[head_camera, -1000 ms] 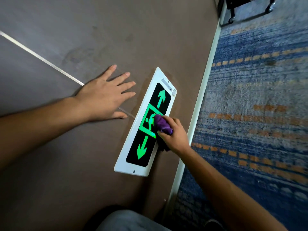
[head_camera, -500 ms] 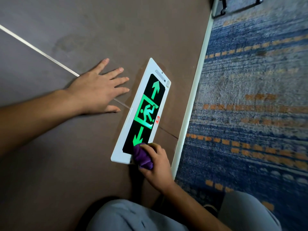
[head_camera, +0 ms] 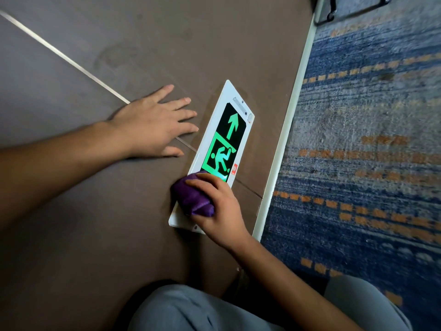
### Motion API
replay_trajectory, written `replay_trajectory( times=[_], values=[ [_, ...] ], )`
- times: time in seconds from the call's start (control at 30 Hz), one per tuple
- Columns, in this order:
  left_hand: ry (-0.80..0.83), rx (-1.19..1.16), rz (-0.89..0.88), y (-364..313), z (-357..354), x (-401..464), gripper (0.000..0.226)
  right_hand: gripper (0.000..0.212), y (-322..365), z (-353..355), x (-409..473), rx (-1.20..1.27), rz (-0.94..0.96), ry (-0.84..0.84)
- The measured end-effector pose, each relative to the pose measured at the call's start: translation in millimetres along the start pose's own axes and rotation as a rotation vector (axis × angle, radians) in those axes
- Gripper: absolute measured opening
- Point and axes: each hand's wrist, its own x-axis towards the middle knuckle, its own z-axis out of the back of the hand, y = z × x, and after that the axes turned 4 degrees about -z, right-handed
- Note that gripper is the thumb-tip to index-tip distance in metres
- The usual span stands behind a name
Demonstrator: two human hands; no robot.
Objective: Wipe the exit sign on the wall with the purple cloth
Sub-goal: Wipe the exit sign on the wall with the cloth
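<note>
The exit sign (head_camera: 232, 126) is a white-framed black panel with a lit green arrow and running figure, fixed low on the brown wall (head_camera: 167, 44). My right hand (head_camera: 218, 206) is shut on the bunched purple cloth (head_camera: 192, 195) and presses it against the sign's lower part, hiding the lower arrow. My left hand (head_camera: 155, 125) lies flat on the wall just left of the sign, fingers spread, holding nothing.
A white skirting strip (head_camera: 290, 120) runs along the wall's foot right of the sign. Beyond it lies blue carpet with orange dashes (head_camera: 370, 139). A dark furniture leg with a castor (head_camera: 330, 15) stands at the top right. My knees in grey trousers (head_camera: 202, 309) fill the bottom.
My right hand slid the cloth from the sign's middle down to its bottom end, then back up a little onto the lower arrow. My left hand stayed flat on the wall.
</note>
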Motion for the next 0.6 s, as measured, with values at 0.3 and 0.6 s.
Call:
replay_trajectory(
  times=[0.3, 0.6],
  values=[
    [0.010, -0.028, 0.010, -1, 3, -2, 0.074, 0.067, -50, -19, -48, -0.106, -0.073, 0.043],
    [0.013, -0.054, 0.020, -3, 7, -3, 0.073, 0.061, -86, 37, -21, -0.069, -0.347, 0.009]
  ],
)
